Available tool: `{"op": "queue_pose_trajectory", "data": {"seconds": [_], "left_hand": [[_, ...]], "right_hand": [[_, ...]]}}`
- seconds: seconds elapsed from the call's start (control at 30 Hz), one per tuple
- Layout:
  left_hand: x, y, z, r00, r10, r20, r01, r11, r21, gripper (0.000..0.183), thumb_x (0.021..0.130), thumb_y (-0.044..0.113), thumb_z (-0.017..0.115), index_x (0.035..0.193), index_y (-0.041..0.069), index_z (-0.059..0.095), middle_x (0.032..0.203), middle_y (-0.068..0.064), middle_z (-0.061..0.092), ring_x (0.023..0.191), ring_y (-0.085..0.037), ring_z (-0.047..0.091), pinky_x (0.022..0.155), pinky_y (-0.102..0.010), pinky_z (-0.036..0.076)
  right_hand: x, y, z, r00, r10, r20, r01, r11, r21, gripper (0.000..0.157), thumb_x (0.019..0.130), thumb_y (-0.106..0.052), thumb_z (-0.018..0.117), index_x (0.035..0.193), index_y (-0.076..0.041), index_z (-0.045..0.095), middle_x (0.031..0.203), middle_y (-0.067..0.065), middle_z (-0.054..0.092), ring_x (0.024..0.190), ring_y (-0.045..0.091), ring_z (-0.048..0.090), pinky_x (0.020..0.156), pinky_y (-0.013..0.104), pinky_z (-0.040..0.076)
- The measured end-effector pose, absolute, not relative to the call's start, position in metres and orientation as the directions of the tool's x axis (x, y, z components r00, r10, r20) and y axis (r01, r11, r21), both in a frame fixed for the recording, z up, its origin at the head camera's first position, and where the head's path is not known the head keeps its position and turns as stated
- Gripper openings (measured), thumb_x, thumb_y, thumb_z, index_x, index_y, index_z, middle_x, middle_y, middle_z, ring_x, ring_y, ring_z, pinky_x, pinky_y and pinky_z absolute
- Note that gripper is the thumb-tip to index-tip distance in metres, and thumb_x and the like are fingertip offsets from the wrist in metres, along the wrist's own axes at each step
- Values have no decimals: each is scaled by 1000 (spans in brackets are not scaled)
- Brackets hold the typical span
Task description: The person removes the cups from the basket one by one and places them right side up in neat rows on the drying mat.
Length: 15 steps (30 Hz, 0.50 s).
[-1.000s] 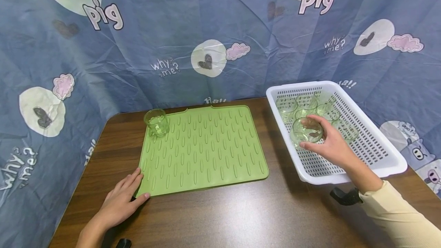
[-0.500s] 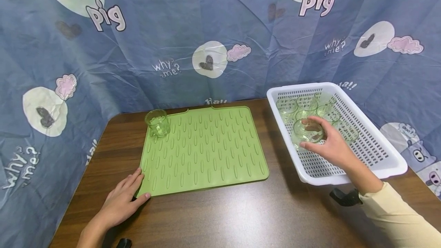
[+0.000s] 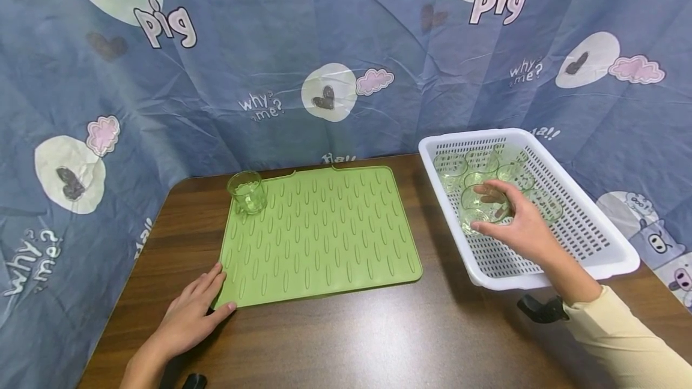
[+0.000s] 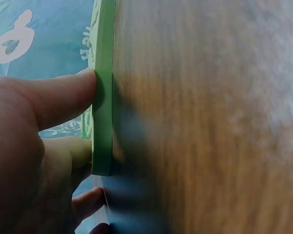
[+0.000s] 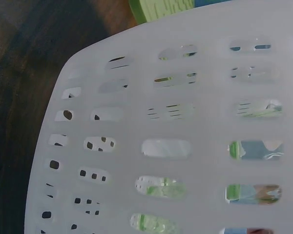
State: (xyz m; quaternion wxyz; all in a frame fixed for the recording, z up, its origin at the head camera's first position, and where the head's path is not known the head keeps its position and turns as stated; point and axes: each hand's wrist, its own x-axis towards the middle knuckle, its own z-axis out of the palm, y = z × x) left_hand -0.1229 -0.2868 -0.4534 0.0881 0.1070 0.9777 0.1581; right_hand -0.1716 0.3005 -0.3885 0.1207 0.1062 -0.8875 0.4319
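Observation:
My right hand (image 3: 516,221) reaches into the white plastic basket (image 3: 470,275) and holds a clear greenish drinking glass (image 3: 469,206), thumb on the near side and fingers on the far side. More glasses (image 3: 450,167) of the same kind stand behind and beside it in the basket. At the left, my left hand (image 3: 186,314) lies with fingers extended at the near left corner of a green ridged drying mat (image 3: 324,233). The left wrist view shows its thumb on the mat's edge (image 4: 103,122). Another glass (image 3: 248,194) stands on the mat's far left corner.
The brown wooden table (image 3: 346,341) bears the mat and basket. A blue printed cloth (image 3: 216,77) hangs behind its far edge. In the right wrist view, the slotted basket wall (image 5: 205,131) fills most of the picture and hides the hand's work.
My right hand's fingers have shifted slightly around the glass, which stays in the basket. The left hand keeps its place on the mat's corner.

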Motion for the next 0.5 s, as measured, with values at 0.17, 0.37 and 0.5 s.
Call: {"op": "queue_pose_trajectory", "data": {"seconds": [0.17,0.37,0.5], "left_hand": [[-125,-287,-453,-958,246,-150,187,927,327,78,98,50,55,152,-2,34,163,-23,24,140,-54,30,97,-78,31],[-126,-286,-453,-956,243,-161,180,926,332,79,98,51,54,153,-2,33,163,-22,24,142,-52,28,98,-77,31],[-125,-287,-452,-957,241,-158,179,926,332,79,98,51,54,153,-2,34,163,-22,24,142,-52,29,97,-77,31]], "right_hand": [[-169,303,-385,-956,-110,271,-275,651,-707,78,78,-19,85,145,-15,46,134,8,63,104,-16,51,75,12,46],[-165,309,-369,-950,-126,287,-297,648,-701,75,78,-16,85,143,-15,48,125,-24,61,101,-12,56,69,15,48],[-158,311,-359,-949,-135,286,-304,643,-703,75,78,-13,85,143,-12,48,122,-35,56,103,-17,55,72,12,48]]}}
